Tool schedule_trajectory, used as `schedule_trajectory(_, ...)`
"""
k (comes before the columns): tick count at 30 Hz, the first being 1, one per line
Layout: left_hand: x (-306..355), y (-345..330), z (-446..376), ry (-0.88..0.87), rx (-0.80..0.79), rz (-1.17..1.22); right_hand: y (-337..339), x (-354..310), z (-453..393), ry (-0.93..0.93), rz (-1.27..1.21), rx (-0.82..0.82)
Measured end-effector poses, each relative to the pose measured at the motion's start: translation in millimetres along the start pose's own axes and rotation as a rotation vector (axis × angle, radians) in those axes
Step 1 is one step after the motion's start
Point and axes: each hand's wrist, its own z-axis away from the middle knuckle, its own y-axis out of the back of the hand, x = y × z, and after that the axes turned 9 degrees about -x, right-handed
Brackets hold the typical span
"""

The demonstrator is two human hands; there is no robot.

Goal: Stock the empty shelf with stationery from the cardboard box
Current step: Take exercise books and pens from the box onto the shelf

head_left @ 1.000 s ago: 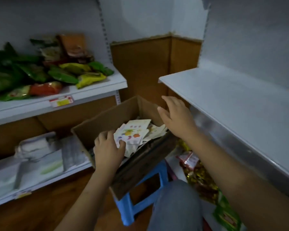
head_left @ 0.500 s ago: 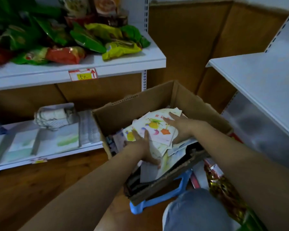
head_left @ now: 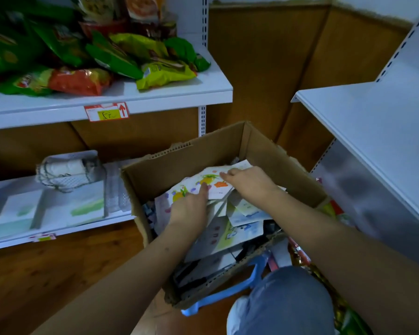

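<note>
I have one cardboard box (head_left: 203, 151) in front of me, open at the top and sitting on one blue plastic stool (head_left: 230, 288). Inside it lies a loose heap of stationery sheets (head_left: 242, 228), too many and too overlapped for me to count. On top of the heap is one white sheet with fruit pictures (head_left: 211, 181).

Both my arms reach forward and down into the box, bare to past the elbow. My left hand (head_left: 191, 209) lies palm down on the left side of the heap, fingers stretched forward, one fingertip on the fruit sheet; the thumb is hidden, so I cannot tell whether it grips anything. My right hand (head_left: 249, 182) sits at the right edge of the same sheet, knuckles up, fingers bent down over that edge and touching it; whether they truly pinch it I cannot tell.

To my right is one white shelf (head_left: 373, 131), bare on top, well apart from the box's contents. To my left are two shelves: the upper shelf (head_left: 169, 93) carries a pile of snack bags (head_left: 111, 56), green, yellow and one orange, with one price tag (head_left: 107, 112) on its front edge; the lower shelf (head_left: 58, 228) carries flat pale packets (head_left: 58, 209) and one netted white bundle (head_left: 65, 170). My knee (head_left: 288, 301), in grey-blue cloth, is just beside the stool.
</note>
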Motion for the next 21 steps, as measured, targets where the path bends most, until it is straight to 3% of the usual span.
schedule_trajectory(7, -23, 60, 32, -0.063, 0.194, -0.07, 43, 16, 22, 0.056, 0.063, 0.137)
schedule_trajectory(14, 4, 159, 84, -0.125, 0.459, -0.158, 121, 57, 98, -0.028, 0.05, 0.48)
schedule_trajectory(16, 25, 181, 102, -0.178, 0.552, -0.173, 137, 72, 135, -0.087, 0.054, 0.598)
schedule_trajectory(21, 105, 217, 135, -0.381, 0.794, -0.162, 153, 117, 251, -0.36, 0.207, 0.677)
